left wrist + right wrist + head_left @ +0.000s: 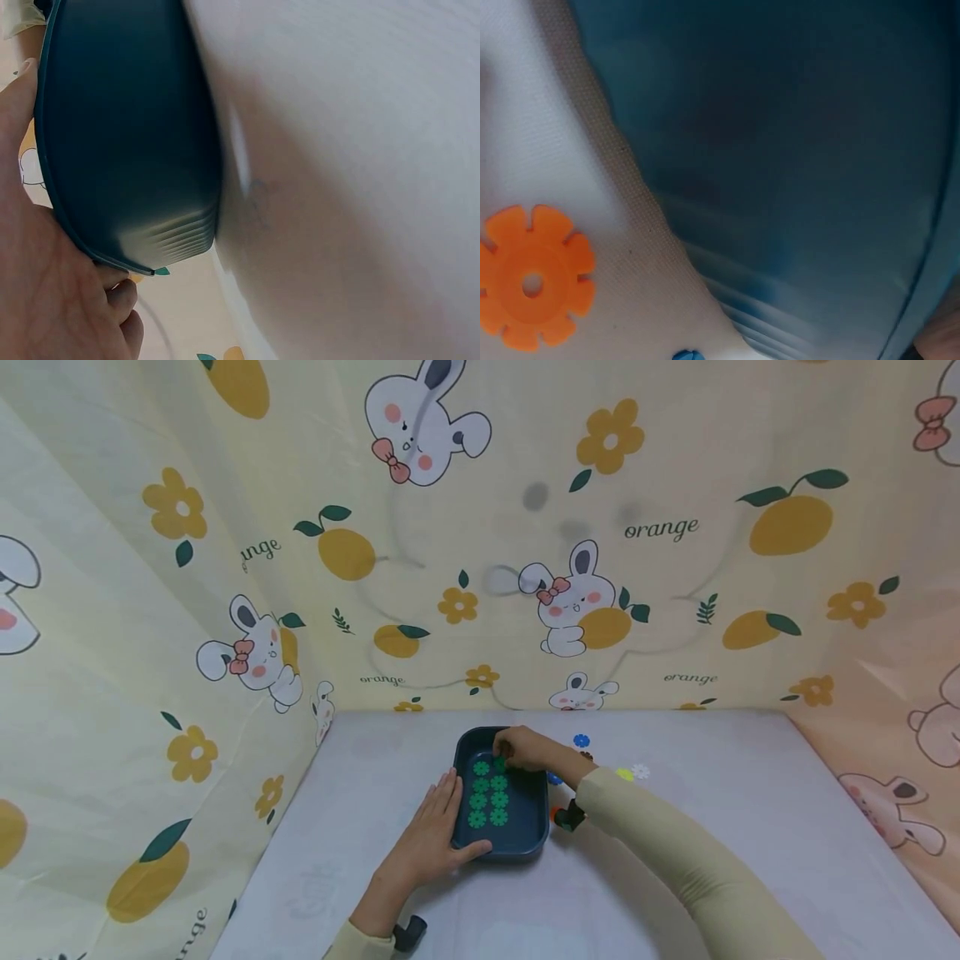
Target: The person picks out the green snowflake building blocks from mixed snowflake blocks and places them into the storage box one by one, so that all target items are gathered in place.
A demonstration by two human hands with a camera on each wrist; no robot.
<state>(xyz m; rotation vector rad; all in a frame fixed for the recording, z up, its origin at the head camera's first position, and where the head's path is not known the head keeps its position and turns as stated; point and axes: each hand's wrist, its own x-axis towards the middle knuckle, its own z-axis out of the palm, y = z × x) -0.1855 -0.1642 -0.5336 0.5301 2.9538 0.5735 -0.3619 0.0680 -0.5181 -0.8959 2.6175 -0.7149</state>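
Observation:
A dark blue tray [517, 842] stands on the table, its long side running away from me. Inside it, several green flower-shaped discs [477, 800] lie in two columns. My left hand [431, 835] rests along the tray's left rim, fingers straight and thumb spread over the near corner; the left wrist view shows this hand [56, 292] against the rim. At the far right of the tray, my right hand [528, 749] reaches in with curled fingers and pinches a green disc at the far end of the right column. The fingers partly hide that disc.
Right of the tray, partly behind my right arm, lie loose flower discs: a blue one [581, 740], a yellow one [624, 774], a white one [641, 772] and an orange one [536, 277]. A patterned curtain [480, 643] rises behind the table [360, 793].

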